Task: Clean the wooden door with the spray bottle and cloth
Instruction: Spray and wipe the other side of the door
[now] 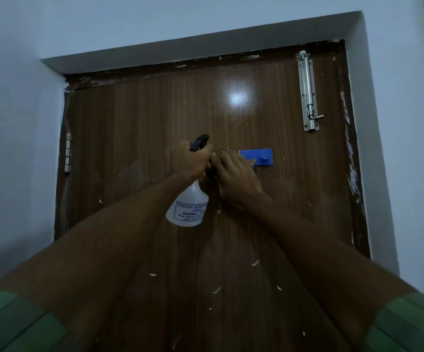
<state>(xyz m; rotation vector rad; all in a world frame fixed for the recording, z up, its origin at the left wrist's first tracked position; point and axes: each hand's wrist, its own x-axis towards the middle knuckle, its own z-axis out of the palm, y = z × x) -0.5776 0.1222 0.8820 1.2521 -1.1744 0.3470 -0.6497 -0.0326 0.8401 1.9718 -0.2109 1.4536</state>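
The spray bottle (189, 208) bears blue print reading "KISSAN AGRI", "(INDIA" and "MUMBAI".

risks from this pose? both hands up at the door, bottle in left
1. The right hand crowds the spray bottle nozzle, so a squeeze by the left hand may wet the fingers rather than the wooden door.
2. The blue hook plate sits just beside the right hand; knuckles could snag it.
3. Cloth barely visible; grip uncertain.

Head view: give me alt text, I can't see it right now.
Left hand grips a white spray bottle at a wooden door; right hand is raised beside it, by a blue hook plate. Pale flecks dot the door.
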